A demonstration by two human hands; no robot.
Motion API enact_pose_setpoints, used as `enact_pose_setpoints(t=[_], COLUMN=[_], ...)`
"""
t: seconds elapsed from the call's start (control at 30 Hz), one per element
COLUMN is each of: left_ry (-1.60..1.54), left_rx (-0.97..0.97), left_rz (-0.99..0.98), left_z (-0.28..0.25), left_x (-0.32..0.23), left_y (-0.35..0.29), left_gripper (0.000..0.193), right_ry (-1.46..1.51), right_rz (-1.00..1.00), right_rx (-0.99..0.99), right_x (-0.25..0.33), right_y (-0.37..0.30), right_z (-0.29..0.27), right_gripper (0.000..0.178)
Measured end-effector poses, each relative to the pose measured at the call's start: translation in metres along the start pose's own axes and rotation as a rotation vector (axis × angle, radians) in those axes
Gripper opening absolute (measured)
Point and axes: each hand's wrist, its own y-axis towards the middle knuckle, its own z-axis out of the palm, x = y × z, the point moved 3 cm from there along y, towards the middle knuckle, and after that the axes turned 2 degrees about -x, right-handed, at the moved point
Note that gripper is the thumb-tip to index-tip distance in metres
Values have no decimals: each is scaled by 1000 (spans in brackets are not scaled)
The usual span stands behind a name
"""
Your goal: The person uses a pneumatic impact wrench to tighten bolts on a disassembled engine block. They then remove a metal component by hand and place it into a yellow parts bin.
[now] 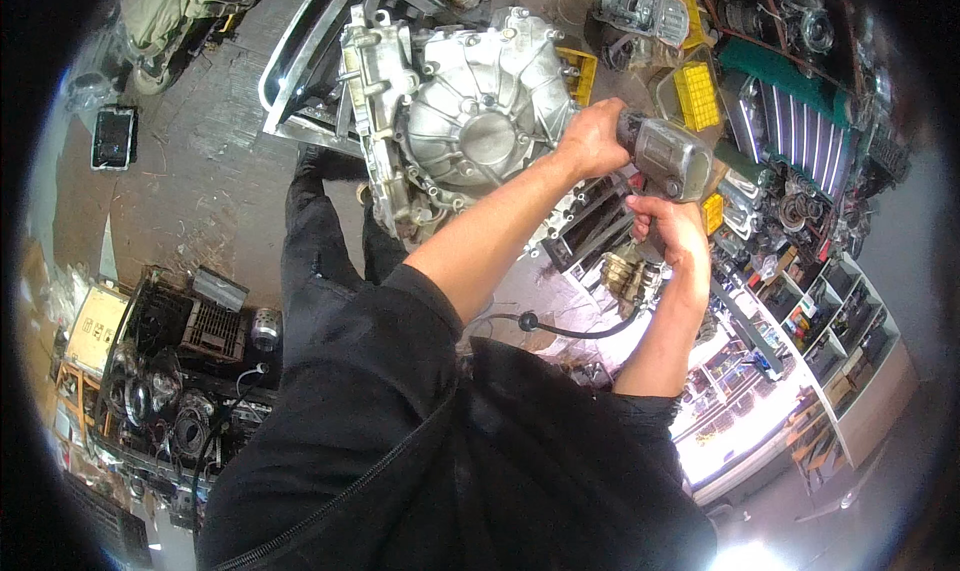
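Evidently, the power tool (672, 155) is held up just to the right of the big metal casing (487, 106), the left hand (597, 137) closed around its nose and the right hand (672, 227) curled round its handle, though whether the tip meets the casing is hidden. The step in hand seems to be steadying or lining up the tool, so the next move would call for a firm two-handed grip and a straight tip. Beyond lie a black hose (590, 332) and a yellow crate (697, 96).
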Motion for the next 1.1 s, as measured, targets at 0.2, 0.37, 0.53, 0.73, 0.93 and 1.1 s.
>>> enact_pose_setpoints(t=[0.2, 0.37, 0.53, 0.73, 0.93, 1.1], left_ry=[74, -54, -187, -103, -221, -149], left_rx=[204, 43, -69, -143, -110, -101], left_rz=[55, 60, 144, 210, 107, 74], left_z=[-11, 2, 11, 7, 9, 13], left_x=[3, -5, 0, 5, 10, 10], left_y=[11, -17, -37, -37, -15, -10], left_gripper=[62, 65, 76, 81, 73, 68], right_ry=[-17, 70, 83, -107, -88, 7], right_rz=[-8, 48, 39, -21, 12, 30], right_rx=[-7, -86, -22, -2, 14, 7], right_x=[2, -7, -11, 0, -1, -6], right_y=[0, -1, -5, 5, 10, 6], right_z=[-1, 1, 5, -2, -2, 4], right_gripper=[23, 24, 28, 27, 24, 23])
